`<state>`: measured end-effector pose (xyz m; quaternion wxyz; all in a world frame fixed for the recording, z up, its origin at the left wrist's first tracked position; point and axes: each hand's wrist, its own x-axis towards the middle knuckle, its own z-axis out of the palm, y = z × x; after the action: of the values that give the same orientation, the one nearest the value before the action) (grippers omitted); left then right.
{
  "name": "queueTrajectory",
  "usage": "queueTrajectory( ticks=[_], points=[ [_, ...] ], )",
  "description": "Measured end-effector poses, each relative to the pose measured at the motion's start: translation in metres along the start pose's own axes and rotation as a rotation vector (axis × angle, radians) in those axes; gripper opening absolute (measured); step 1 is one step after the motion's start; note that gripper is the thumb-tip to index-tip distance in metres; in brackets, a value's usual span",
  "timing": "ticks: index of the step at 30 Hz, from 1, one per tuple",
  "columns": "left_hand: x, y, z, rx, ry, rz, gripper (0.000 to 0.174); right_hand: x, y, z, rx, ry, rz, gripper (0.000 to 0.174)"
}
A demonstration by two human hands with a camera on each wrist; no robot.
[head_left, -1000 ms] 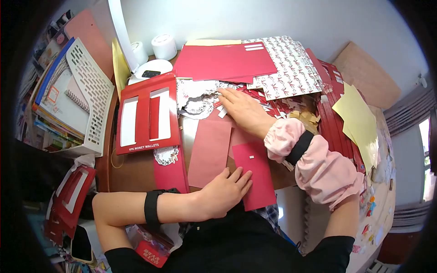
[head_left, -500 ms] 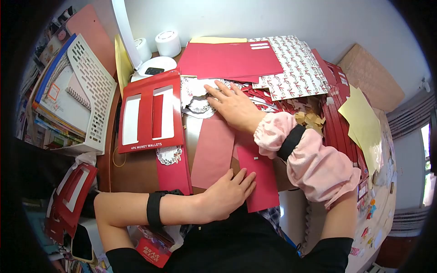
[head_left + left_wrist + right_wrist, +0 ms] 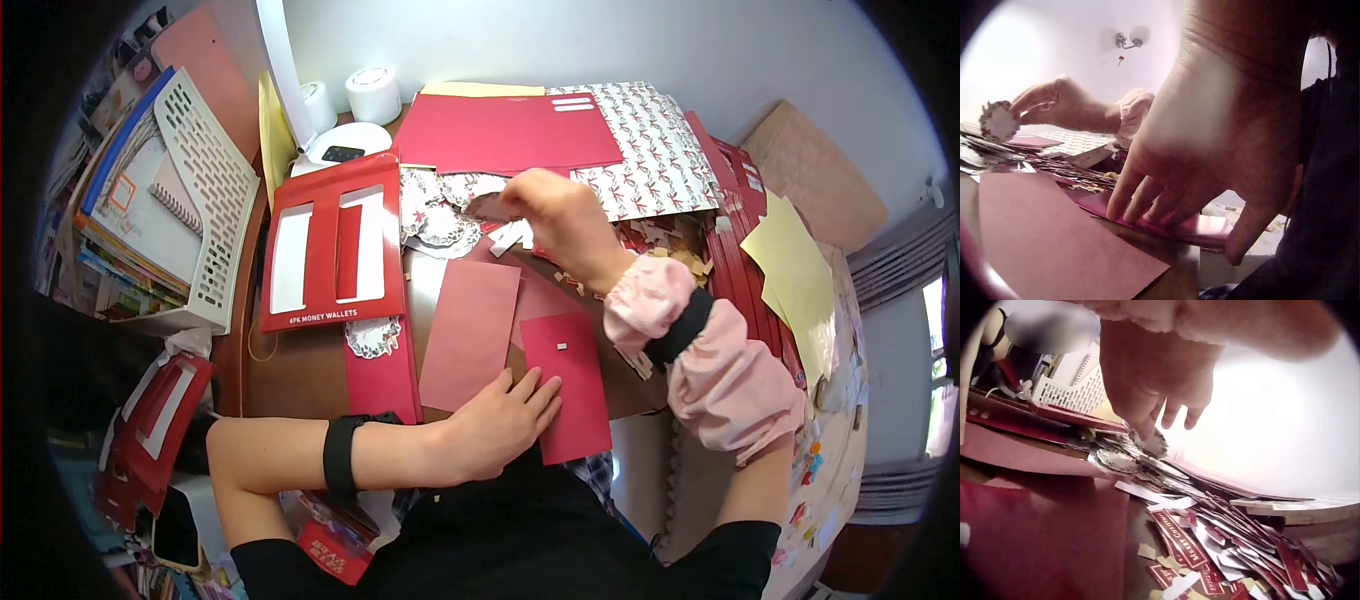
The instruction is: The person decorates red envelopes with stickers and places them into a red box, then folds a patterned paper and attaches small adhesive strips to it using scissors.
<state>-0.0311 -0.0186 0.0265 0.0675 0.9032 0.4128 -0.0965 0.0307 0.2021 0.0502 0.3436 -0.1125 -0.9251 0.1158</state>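
Note:
My left hand (image 3: 495, 428) rests with straight fingers on the left edge of a deep red paper card (image 3: 575, 390). A small white foam square (image 3: 561, 346) sits on that card. In the head view my right hand (image 3: 570, 222) is raised over the paper pile. Its thumb and fingers pinch a round, scalloped paper cutout (image 3: 1000, 122), held upright and plainest in the left wrist view. Other floral-edged cutouts (image 3: 1116, 460) lie just below the fingers in the right wrist view. A dusty-pink card (image 3: 470, 335) lies left of the deep red one.
A red "4PK MONEY WALLETS" box (image 3: 325, 240) stands at left, beside a white perforated file holder (image 3: 205, 190). Red and white paper strips (image 3: 1188, 540) are heaped at the right. Large red sheets (image 3: 515, 135) and patterned sheets (image 3: 645, 150) lie at the back.
My right hand has gone from lying flat over the cutouts to lifting one between its fingers, moving slightly right. The left hand stays on the deep red card.

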Motion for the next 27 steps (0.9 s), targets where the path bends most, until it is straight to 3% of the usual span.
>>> queueTrajectory(
  ticks=[2,4,7,9,12,13,17,20,21,23,26,27],
  points=[
    [-0.001,-0.001,0.001,-0.003,0.019,0.005,0.082,-0.002,-0.002,-0.011,0.260,0.080,0.264,0.018],
    [-0.001,-0.001,0.003,-0.011,0.027,0.002,0.081,-0.005,-0.005,-0.030,0.351,-0.016,0.528,0.023],
    [-0.001,-0.001,-0.001,-0.011,0.028,0.007,0.081,-0.020,0.005,-0.046,0.375,-0.029,0.512,0.027],
    [-0.001,-0.002,-0.002,-0.004,0.022,0.012,0.080,-0.029,0.003,-0.058,0.567,-0.126,0.698,0.026],
    [0.001,-0.006,-0.002,-0.028,0.041,0.025,0.074,-0.042,-0.013,-0.075,0.814,-0.135,0.816,0.022],
    [0.001,-0.010,-0.002,-0.159,0.106,0.028,0.069,-0.043,-0.024,-0.084,0.825,-0.160,0.891,0.021],
    [-0.009,-0.040,-0.031,-0.573,0.227,-0.089,0.048,-0.069,-0.038,-0.098,0.817,-0.156,0.848,0.019],
    [-0.017,-0.063,-0.050,-0.844,0.323,-0.301,0.034,-0.083,-0.053,-0.109,0.885,-0.134,0.819,0.019],
    [-0.018,-0.065,-0.057,-0.838,0.320,-0.300,0.034,-0.088,-0.058,-0.111,0.908,-0.125,0.851,0.019],
    [-0.021,-0.064,-0.071,-1.470,0.445,-0.232,0.029,-0.092,-0.067,-0.113,0.934,-0.132,0.839,0.019],
    [-0.016,-0.057,-0.066,-1.630,0.459,-0.099,0.029,-0.095,-0.078,-0.118,0.969,-0.163,0.837,0.018],
    [-0.014,-0.055,-0.065,-1.668,0.442,-0.129,0.027,-0.098,-0.079,-0.119,0.989,-0.173,0.840,0.019]
  ],
)
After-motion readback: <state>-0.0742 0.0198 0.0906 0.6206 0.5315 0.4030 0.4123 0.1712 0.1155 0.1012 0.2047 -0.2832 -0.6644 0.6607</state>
